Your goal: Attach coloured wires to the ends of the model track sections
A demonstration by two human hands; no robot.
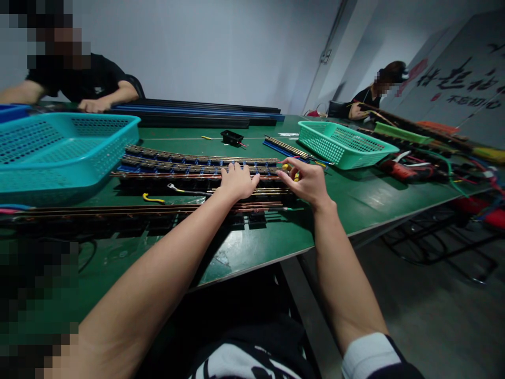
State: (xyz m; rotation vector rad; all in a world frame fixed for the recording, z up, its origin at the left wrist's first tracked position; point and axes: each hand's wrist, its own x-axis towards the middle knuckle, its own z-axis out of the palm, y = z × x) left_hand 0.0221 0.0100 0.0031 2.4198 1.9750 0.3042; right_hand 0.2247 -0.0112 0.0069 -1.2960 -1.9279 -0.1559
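Observation:
My left hand [239,181] lies with fingers spread on a set of long rail strips [169,164] with copper-coloured bars and blue and black holders. By the right ends of these strips, my right hand [310,181] has its fingers curled around a small yellow object [297,177], mostly hidden, whose kind I cannot make out. Nearer to me runs another black strip with copper bars [98,210]. Between the strips lie a short yellow wire [153,198] and a dark cable with a metal lug [179,189].
A blue-green basket [71,173] stands at the left, a green basket [335,152] at the right. Behind are a small black box [232,138], a short blue strip [286,148] and long dark profiles [197,115]. A red and black tool [410,167] lies right. Two people sit across.

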